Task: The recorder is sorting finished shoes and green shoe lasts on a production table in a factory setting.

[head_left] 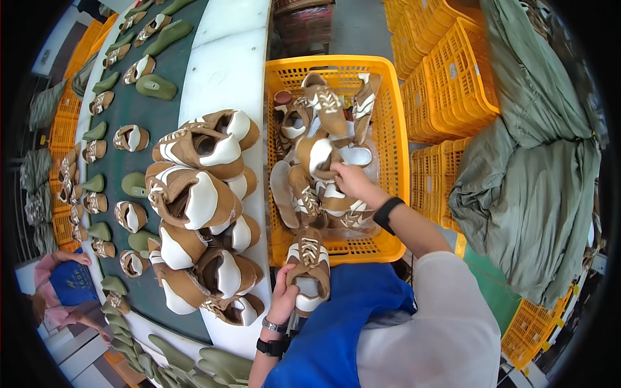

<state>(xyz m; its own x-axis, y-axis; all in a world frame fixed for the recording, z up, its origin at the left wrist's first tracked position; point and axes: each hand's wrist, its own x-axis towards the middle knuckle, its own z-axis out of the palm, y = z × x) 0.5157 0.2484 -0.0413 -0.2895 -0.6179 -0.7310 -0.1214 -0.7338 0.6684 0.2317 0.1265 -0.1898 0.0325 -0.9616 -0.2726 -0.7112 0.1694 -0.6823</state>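
Observation:
My left hand (283,296) is closed on the side of a brown and white lace-up sneaker (308,255), which points away from me at the near rim of the yellow crate (336,249). Inside that crate, my right hand (354,182) grips another sneaker (315,155) by its white heel end; this shoe looks slightly blurred. Several more shoes lie jumbled around it, among them a laced sneaker (326,107) toward the far end. To the left of the crate, a pile of matching sneakers (194,194) rests on the white table edge.
A green conveyor belt (171,123) carries shoes and green shoe lasts (155,87). More lasts (171,355) lie at the near left. Stacked yellow crates (456,71) and a grey-green cloth cover (524,194) stand on the right. Across the belt is another person (55,284).

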